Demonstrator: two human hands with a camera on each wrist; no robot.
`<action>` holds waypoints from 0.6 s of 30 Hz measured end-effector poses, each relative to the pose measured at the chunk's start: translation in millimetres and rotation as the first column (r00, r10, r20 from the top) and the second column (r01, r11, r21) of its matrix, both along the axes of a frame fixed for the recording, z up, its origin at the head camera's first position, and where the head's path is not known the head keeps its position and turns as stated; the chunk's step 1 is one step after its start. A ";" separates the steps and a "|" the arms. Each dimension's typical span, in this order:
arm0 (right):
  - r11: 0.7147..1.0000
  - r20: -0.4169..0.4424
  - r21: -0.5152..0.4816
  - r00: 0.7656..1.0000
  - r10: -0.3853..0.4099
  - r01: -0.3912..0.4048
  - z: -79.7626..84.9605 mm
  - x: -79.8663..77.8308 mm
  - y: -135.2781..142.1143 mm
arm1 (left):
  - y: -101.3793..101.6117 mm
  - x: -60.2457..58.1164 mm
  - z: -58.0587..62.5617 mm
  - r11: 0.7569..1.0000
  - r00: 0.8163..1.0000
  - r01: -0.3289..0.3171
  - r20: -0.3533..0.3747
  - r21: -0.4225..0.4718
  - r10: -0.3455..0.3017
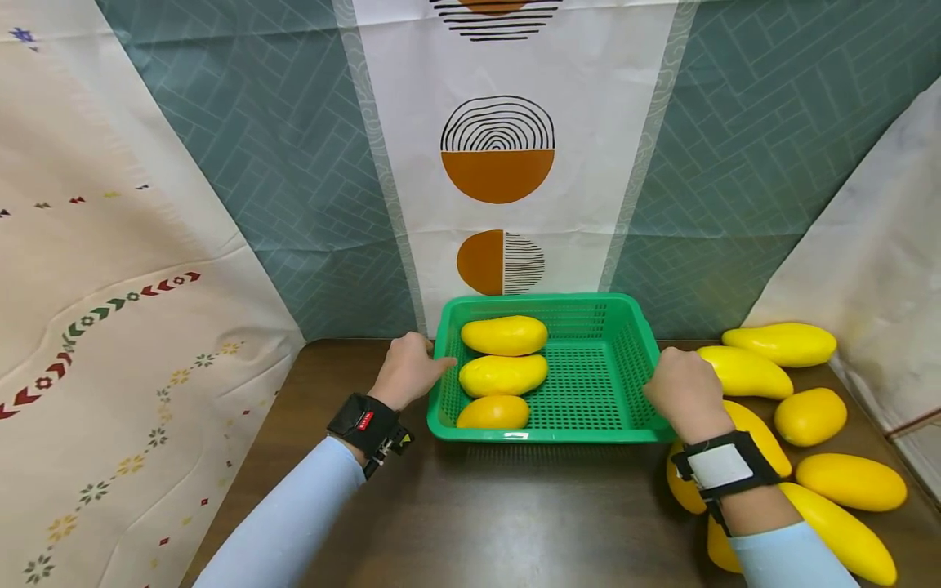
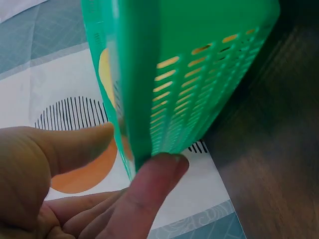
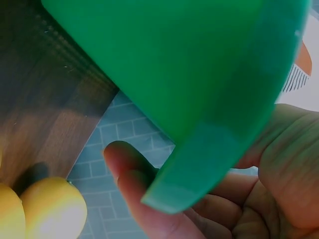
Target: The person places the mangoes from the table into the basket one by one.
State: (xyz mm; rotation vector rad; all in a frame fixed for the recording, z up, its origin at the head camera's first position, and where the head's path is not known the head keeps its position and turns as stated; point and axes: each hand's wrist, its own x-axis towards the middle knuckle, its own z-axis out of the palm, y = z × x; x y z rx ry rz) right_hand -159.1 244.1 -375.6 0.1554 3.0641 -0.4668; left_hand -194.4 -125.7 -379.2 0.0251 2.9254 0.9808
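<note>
In the lower middle, the left hand [image 1: 410,371] and right hand [image 1: 687,390] are gripping both ends of a green basket [image 1: 581,384], likely light and stiff and best held by its rim [image 1: 581,436], with three yellow fruits [image 1: 503,375] lying inside.

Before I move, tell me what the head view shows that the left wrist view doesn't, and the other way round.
Only the head view shows the right hand, the loose fruit at the right, and, from above, three fruits in the basket.

Only the left wrist view shows the outside of a slotted wall of the basket, yellow showing through its slots, and a fingertip against it.

Both show the basket, the left hand, the table and the patterned cloth.
</note>
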 end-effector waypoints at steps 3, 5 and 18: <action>1.000 0.006 0.003 1.000 0.012 -0.012 0.0 -1.2 1.3 | 0.2 -0.9 -1.8 1.000 1.000 0.000 0.012 0.006 0.000; 1.000 0.008 0.006 1.000 0.027 -0.027 0.8 -1.8 2.7 | -0.3 -1.7 -2.5 1.000 1.000 0.003 0.022 0.008 -0.004; 0.994 0.033 0.008 0.994 0.106 -0.106 4.2 -2.8 7.9 | -2.4 -7.9 -1.4 0.999 0.996 -0.033 0.080 0.007 0.032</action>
